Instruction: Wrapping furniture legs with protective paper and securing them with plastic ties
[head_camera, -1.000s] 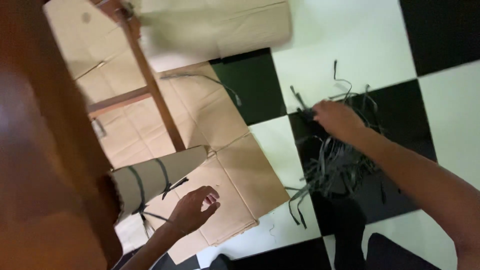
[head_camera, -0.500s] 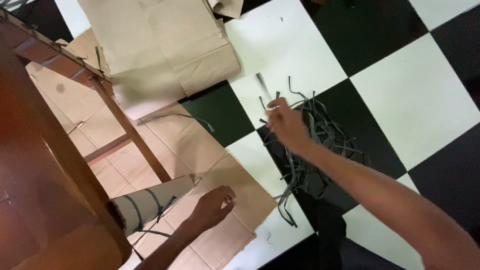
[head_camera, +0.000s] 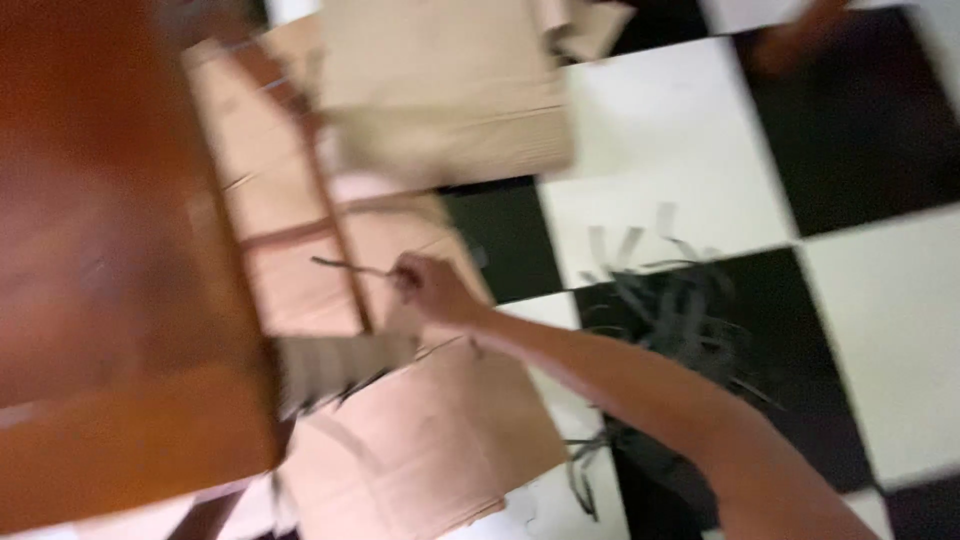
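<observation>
Step in hand: carrying one dark strip (head_camera: 345, 266) from the strip pile (head_camera: 680, 320) towards the cardboard roll (head_camera: 345, 362), by the look of it.
Right hand (head_camera: 430, 288): pinched shut on the strip, which trails off to 9 o'clock over the flat cardboard (head_camera: 440, 440).
Left hand: out of sight.
Roll: at 7 o'clock of the hand, under the wooden table edge (head_camera: 130, 300), dark bands round it.
Next move: likely calls for laying the strip round the roll.
Count: one roll, one pile, one strip held; blur hides finer counts.

My right arm stretches long across the view from the lower right, bare forearm blurred; my right hand (head_camera: 432, 288) is curled, fingertips pinched tight. I can't see my left hand.
</observation>
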